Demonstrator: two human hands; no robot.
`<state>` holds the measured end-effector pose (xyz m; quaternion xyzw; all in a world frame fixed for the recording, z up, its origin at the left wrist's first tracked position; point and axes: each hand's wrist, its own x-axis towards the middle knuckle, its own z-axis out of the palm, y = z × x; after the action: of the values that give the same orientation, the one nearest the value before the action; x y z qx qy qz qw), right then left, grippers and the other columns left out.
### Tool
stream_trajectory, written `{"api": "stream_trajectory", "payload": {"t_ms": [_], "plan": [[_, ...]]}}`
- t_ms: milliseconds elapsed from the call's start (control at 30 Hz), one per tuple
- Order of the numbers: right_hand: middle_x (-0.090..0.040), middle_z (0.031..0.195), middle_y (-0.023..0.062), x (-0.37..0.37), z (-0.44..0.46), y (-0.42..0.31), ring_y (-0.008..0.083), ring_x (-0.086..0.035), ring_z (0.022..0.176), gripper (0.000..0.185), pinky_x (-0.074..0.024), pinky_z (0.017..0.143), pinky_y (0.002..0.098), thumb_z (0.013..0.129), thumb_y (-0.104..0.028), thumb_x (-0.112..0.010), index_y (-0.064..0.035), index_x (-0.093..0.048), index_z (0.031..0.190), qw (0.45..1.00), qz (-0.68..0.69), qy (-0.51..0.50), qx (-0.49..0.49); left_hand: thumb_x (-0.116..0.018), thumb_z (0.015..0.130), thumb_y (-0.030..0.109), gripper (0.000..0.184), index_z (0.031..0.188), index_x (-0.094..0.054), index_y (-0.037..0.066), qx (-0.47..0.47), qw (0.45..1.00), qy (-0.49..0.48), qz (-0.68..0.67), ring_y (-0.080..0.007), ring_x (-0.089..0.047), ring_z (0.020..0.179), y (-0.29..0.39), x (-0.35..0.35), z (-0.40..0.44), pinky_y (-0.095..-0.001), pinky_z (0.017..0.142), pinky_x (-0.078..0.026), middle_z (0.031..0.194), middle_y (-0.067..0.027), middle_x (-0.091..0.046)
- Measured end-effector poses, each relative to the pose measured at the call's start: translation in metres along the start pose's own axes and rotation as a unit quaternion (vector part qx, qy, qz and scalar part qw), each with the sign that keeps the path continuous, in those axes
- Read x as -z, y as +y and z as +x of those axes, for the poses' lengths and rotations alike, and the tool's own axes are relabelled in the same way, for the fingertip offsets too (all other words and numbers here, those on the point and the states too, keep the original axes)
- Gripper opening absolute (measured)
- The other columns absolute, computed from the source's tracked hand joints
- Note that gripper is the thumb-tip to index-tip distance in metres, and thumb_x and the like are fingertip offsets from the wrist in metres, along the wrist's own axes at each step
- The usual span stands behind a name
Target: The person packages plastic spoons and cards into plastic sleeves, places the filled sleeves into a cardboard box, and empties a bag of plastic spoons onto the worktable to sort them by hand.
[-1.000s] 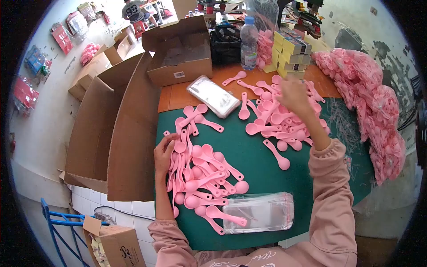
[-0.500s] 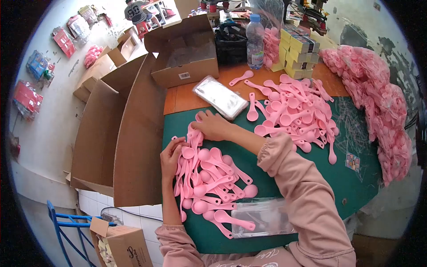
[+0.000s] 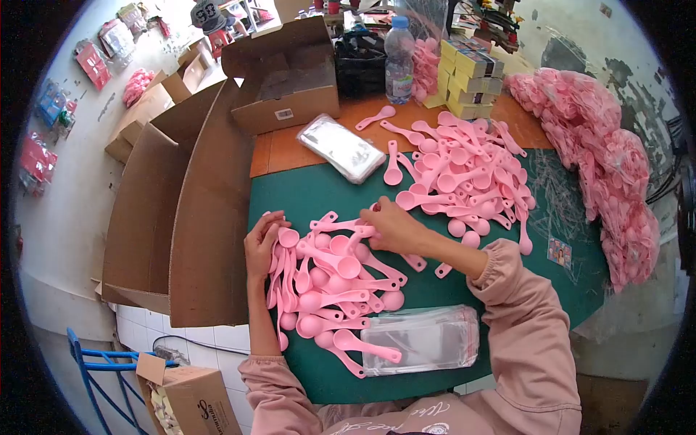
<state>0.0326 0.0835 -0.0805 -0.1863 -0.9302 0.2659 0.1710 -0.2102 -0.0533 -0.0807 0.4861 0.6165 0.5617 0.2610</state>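
Note:
Pink spoons lie in a near pile (image 3: 326, 290) on the green tabletop (image 3: 428, 290), and a second pile (image 3: 471, 174) lies farther back on the right. My left hand (image 3: 262, 243) is closed around spoons at the left edge of the near pile, its thumb by a spoon bowl. At the pile's upper right, my right hand (image 3: 391, 226) has its fingers bent over spoon handles; its fingertips are partly hidden. Clear plastic bags (image 3: 428, 339) lie in front of me, with a spoon across their left end. Another stack of clear bags (image 3: 341, 148) rests behind the near pile.
Open cardboard boxes (image 3: 210, 217) stand at the left and back left (image 3: 286, 98). Behind are a water bottle (image 3: 399, 65), a black bag (image 3: 360, 65) and yellow-edged stacks (image 3: 470, 76). Bagged pink items (image 3: 602, 159) line the right side. A person (image 3: 210, 16) is far back left.
My right hand moved from the far pile to the near pile's top left, then rightward along it. Spoons at the near pile's top have shifted right. My left hand stays at the left edge.

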Motion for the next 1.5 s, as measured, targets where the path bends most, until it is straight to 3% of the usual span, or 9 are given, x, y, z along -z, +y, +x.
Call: {"api": "stream_trajectory", "payload": {"t_ms": [133,233,300,367,500,1133,1233,1400,1500], "plan": [[-0.054,0.065,0.0079,0.035,-0.008,0.011,0.0199,-0.051,0.059,0.023,-0.0403,0.055,0.0308,0.063,-0.013,-0.064,-0.0057,-0.052,0.080,0.973,0.208,-0.075,-0.061,-0.045,0.086,0.009,0.023,0.104,-0.054,-0.003,0.004,1.000,0.001,-0.017,-0.0116,-0.055,0.082,0.000,-0.001,-0.001,-0.0230,0.077,-0.042,0.087,-0.0094,-0.061],[-0.055,0.080,0.0052,0.062,-0.015,0.015,0.0141,-0.052,0.068,0.017,-0.0412,0.059,0.0257,0.069,-0.010,-0.060,-0.0020,-0.052,0.082,0.900,0.350,-0.164,-0.201,-0.045,0.086,0.009,0.023,0.104,-0.054,-0.003,0.009,1.000,0.000,-0.024,-0.0120,-0.055,0.082,-0.001,0.000,0.000,-0.0232,0.076,-0.042,0.087,-0.0095,-0.061],[-0.055,0.082,0.0062,0.061,-0.027,0.030,0.0141,-0.054,0.070,0.014,-0.0442,0.062,0.0241,0.074,-0.007,-0.056,-0.0002,-0.053,0.086,0.900,0.370,-0.137,-0.187,-0.045,0.086,0.009,0.023,0.103,-0.054,-0.003,0.008,1.000,-0.001,-0.023,-0.0123,-0.055,0.083,-0.002,0.000,0.000,-0.0233,0.076,-0.042,0.087,-0.0096,-0.061],[-0.055,0.085,0.0094,0.072,-0.041,0.024,0.0160,-0.056,0.074,0.014,-0.0475,0.068,0.0248,0.077,-0.006,-0.053,0.0014,-0.053,0.089,0.751,0.601,-0.059,-0.265,-0.045,0.086,0.009,0.023,0.103,-0.054,-0.004,0.008,1.000,-0.003,-0.022,-0.0126,-0.056,0.083,-0.002,0.000,0.000,-0.0234,0.076,-0.042,0.087,-0.0097,-0.061],[-0.057,0.089,0.0092,0.084,-0.064,0.016,0.0156,-0.057,0.074,0.017,-0.0482,0.065,0.0239,0.077,-0.005,-0.052,0.0050,-0.054,0.091,0.698,0.676,-0.033,-0.235,-0.045,0.086,0.010,0.023,0.103,-0.054,-0.004,0.017,1.000,0.006,-0.026,-0.0131,-0.056,0.084,0.001,-0.001,-0.001,-0.0237,0.076,-0.043,0.087,-0.0103,-0.061],[-0.058,0.088,0.0086,0.087,-0.065,0.012,0.0142,-0.055,0.073,0.020,-0.0451,0.066,0.0232,0.079,-0.010,-0.048,0.0033,-0.056,0.092,0.739,0.643,-0.056,-0.194,-0.046,0.086,0.011,0.023,0.102,-0.055,-0.003,0.015,1.000,0.009,-0.002,-0.0114,-0.055,0.083,0.002,-0.001,-0.001,-0.0225,0.076,-0.042,0.087,-0.0093,-0.061],[-0.058,0.086,0.0063,0.088,-0.061,0.013,0.0120,-0.054,0.074,0.019,-0.0440,0.065,0.0221,0.080,-0.013,-0.049,0.0010,-0.057,0.090,0.767,0.607,-0.045,-0.201,-0.046,0.086,0.011,0.023,0.102,-0.055,-0.003,0.018,0.999,0.006,-0.026,-0.0116,-0.055,0.083,-0.003,0.000,0.000,-0.0226,0.075,-0.042,0.087,-0.0094,-0.061],[-0.058,0.081,0.0011,0.141,-0.047,0.003,0.0088,-0.052,0.071,0.021,-0.0430,0.062,0.0236,0.078,-0.020,-0.057,-0.0024,-0.059,0.090,0.912,0.269,0.065,-0.303,-0.045,0.086,0.011,0.023,0.103,-0.054,-0.003,0.006,1.000,0.007,-0.015,-0.0121,-0.056,0.083,-0.004,0.000,0.001,-0.0230,0.075,-0.043,0.087,-0.0096,-0.061],[-0.058,0.076,0.0043,0.169,-0.026,0.063,0.0135,-0.054,0.070,0.027,-0.0429,0.059,0.0262,0.076,-0.022,-0.059,-0.0026,-0.056,0.094,0.950,0.207,0.065,-0.223,-0.046,0.086,0.010,0.023,0.103,-0.054,-0.003,0.010,1.000,0.005,-0.016,-0.0123,-0.056,0.083,-0.005,0.001,0.000,-0.0231,0.075,-0.043,0.088,-0.0098,-0.061]]}}
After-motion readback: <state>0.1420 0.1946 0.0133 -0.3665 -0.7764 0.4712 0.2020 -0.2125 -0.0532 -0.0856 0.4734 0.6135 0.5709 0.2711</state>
